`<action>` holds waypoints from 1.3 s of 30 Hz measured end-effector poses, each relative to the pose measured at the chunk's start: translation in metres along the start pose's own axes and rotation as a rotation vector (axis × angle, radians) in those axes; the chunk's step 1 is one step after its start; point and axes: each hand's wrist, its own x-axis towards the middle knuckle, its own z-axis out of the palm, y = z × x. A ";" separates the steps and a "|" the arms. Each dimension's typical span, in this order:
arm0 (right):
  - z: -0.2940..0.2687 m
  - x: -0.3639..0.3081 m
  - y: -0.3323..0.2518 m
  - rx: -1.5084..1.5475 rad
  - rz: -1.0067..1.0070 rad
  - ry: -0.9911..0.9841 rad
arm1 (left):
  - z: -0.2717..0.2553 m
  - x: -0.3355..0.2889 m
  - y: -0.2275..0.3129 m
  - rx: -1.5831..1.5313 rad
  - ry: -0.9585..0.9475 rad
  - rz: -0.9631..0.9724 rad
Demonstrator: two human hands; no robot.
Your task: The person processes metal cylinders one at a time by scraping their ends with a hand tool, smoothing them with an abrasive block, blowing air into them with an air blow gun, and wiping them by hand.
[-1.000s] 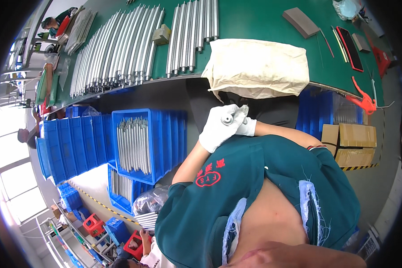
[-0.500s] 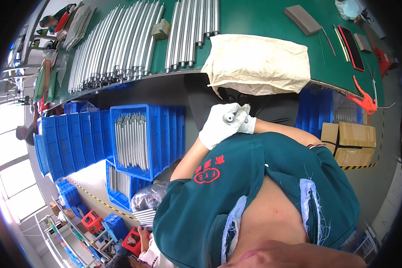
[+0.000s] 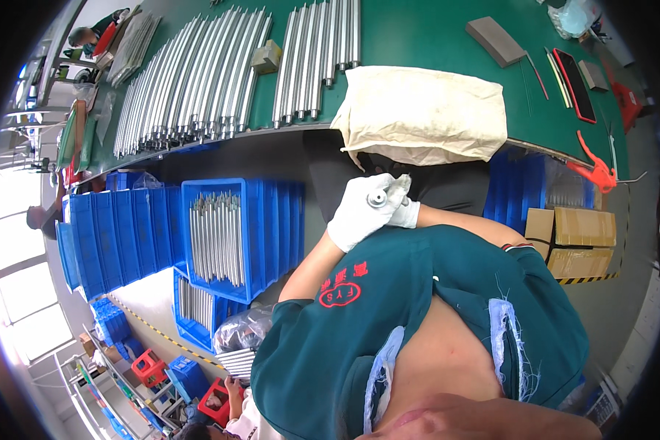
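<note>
Head view: white-gloved left hand (image 3: 356,220), fingers curled in, its grip closed round a silver metal part with a round, stepped end (image 3: 376,197). Part seen end-on, in front of the dark-green shirt (image 3: 411,257) and short of the worktop edge; its length cannot be told. White-gloved right hand (image 3: 405,215) just beyond, partly behind the left — its grip mostly hidden, so how far open, or on what, cannot be told.

Nearest on the green worktop (image 3: 411,37): a cream, creased cloth (image 3: 425,110), hanging over the near edge. To its left, two groups of slim silver metal rods, a larger (image 3: 198,73) and a smaller (image 3: 317,59) — small yellowish-grey block (image 3: 267,57) between. Below left, a blue plastic crate (image 3: 275,227) with more silver rods (image 3: 218,242) standing in it.
</note>
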 end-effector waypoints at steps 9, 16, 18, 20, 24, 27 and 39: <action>-0.042 0.033 -0.070 0.991 0.512 0.038 | -0.012 0.018 0.024 -0.444 0.169 -0.230; -0.039 0.029 -0.063 1.078 0.518 0.003 | -0.006 0.023 0.017 -0.366 0.274 -0.269; -0.041 0.030 -0.068 1.139 0.548 0.042 | -0.005 0.024 0.017 -0.366 0.260 -0.289; -0.035 0.027 -0.060 1.051 0.510 0.026 | -0.004 0.025 0.016 -0.365 0.248 -0.309; -0.038 0.024 -0.058 0.978 0.620 -0.055 | -0.008 0.026 0.022 -0.335 0.193 -0.315; -0.008 0.015 -0.035 0.844 0.299 0.223 | 0.002 0.022 0.007 -0.166 0.217 -0.055; -0.137 0.081 -0.095 1.336 0.020 0.447 | -0.072 -0.005 0.013 -0.009 0.188 0.128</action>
